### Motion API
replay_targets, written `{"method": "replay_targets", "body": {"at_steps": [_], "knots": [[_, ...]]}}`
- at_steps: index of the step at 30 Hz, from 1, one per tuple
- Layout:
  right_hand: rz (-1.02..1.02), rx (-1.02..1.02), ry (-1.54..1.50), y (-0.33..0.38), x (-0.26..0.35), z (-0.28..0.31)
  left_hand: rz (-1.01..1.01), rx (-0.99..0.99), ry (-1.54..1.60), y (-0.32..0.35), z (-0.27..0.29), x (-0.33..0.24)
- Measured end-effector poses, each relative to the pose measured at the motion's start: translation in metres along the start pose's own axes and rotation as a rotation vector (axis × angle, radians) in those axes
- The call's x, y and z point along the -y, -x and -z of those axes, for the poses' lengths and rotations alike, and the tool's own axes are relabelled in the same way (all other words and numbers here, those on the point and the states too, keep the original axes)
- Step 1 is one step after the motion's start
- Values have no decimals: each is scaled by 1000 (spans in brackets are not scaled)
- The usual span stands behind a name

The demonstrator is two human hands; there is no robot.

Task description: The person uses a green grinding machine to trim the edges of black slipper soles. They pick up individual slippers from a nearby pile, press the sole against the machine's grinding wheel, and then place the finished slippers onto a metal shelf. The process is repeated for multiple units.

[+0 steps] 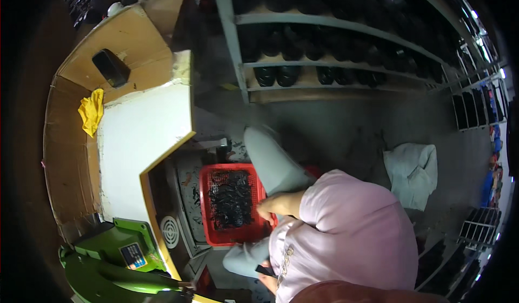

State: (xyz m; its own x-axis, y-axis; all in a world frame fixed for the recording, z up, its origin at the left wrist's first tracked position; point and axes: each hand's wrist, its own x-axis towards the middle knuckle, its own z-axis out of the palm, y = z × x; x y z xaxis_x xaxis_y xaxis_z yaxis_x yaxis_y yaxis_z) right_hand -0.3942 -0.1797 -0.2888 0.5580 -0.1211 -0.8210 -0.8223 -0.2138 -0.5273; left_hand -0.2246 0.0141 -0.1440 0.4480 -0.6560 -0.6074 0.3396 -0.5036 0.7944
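The right hand [266,210] curls its fingers over the right rim of the red plastic basket [208,195] of small black parts, steadying it beside the white worktable [140,140]. The left hand [268,281] sits below the basket; its fingers' state is unclear.

head camera looks steeply down over red basket [230,205].

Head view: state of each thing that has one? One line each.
red basket: on the floor, holding dark small parts
right hand: on the basket's right rim, grip unclear
left hand: mostly hidden by the pink shirt
yellow cloth: crumpled, on the cardboard beside the white board
white cloth: crumpled on the floor
shelves: stocked with dark items
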Motion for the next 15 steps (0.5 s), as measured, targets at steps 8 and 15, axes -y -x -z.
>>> {"method": "replay_targets", "body": {"at_steps": [8, 15], "knots": [[268, 144, 191, -30, -3, 13, -319, -763, 175, -31, 83, -25], [814, -637, -192, 32, -30, -21, -579, -637, 297, -91, 116, -47]]}}
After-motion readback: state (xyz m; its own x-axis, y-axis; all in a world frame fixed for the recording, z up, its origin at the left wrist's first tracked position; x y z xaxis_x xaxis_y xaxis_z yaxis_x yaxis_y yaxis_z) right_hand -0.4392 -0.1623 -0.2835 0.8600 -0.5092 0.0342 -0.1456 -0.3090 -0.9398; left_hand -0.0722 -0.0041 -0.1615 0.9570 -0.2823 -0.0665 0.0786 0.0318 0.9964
